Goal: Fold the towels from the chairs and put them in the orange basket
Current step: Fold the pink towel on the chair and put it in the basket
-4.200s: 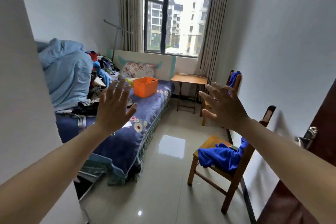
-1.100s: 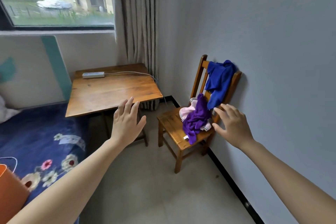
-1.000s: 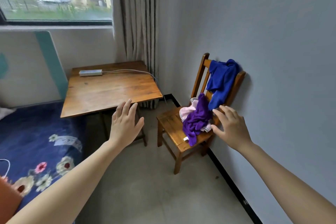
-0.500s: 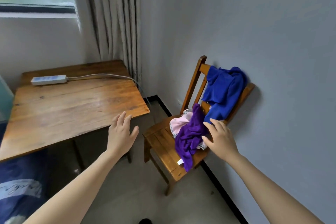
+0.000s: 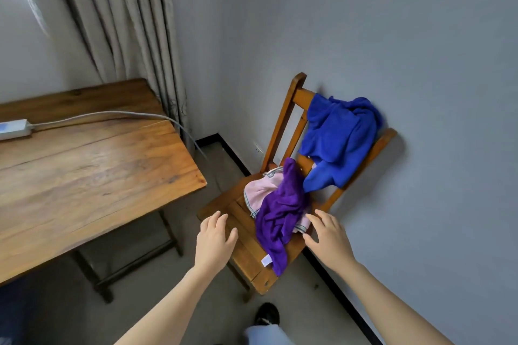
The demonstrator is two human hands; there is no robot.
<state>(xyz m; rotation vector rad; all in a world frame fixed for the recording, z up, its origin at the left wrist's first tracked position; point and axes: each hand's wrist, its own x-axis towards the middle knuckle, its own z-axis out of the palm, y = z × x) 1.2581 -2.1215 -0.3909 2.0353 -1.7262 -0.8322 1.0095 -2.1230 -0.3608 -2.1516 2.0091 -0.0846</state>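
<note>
Pick-up step: your left hand [image 5: 214, 241] and right hand [image 5: 329, 241] hover at lower centre, fingers spread and holding nothing. They flank the crumpled, plush purple towel [image 5: 280, 216] on the wooden chair [image 5: 246, 256]. It overlaps a pink towel [image 5: 259, 190]; a fleecy blue towel [image 5: 339, 137] drapes the slatted back. Next, I'd say, pinch the purple edge.

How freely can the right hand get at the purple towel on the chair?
Probably yes: the right hand is open beside the purple towel, which lies on top of the pink towel; nothing lies between them.
</note>
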